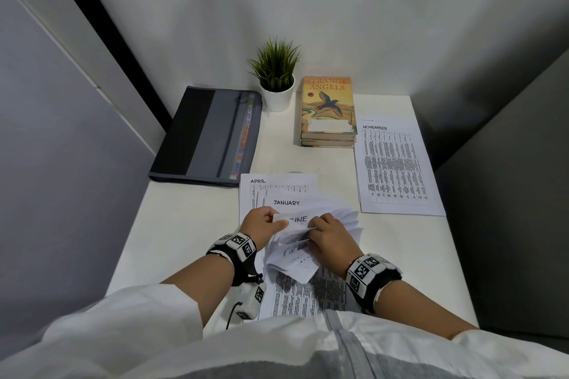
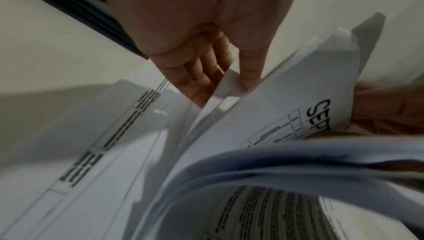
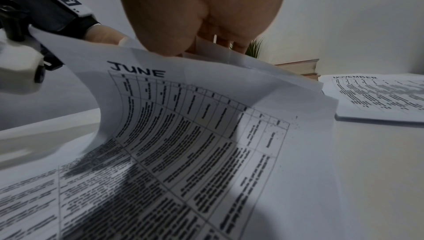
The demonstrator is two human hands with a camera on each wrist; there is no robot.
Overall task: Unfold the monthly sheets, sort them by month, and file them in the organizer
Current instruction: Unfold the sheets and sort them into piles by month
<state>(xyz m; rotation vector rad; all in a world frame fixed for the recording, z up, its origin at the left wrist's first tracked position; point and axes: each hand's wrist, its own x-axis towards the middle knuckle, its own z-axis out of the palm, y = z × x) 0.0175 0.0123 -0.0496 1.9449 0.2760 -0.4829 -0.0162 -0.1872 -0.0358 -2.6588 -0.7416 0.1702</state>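
White paper fills our hands: the left hand (image 1: 261, 222) pinches a corner of the JUNE sheet (image 1: 297, 220), the right hand (image 1: 331, 232) clasps the folded bundle (image 1: 345, 218) beside it — above the JANUARY sheet (image 1: 286, 202) and APRIL sheet (image 1: 258, 181). The grey organizer (image 1: 209, 132) lies closed, far left on the desk (image 1: 184, 218).

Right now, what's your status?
Both hands, left and right, pinching folded sheets. June on top. Organizer shut, untouched. Nothing in the way.

White sheets (image 1: 397, 169) gridded with black print; black-and-grey organizer (image 1: 204, 135) with coloured tabs; orange-yellow book (image 1: 328, 106); green plant (image 1: 275, 66), white pot (image 1: 277, 98); checkered black-white wristbands (image 1: 368, 274).
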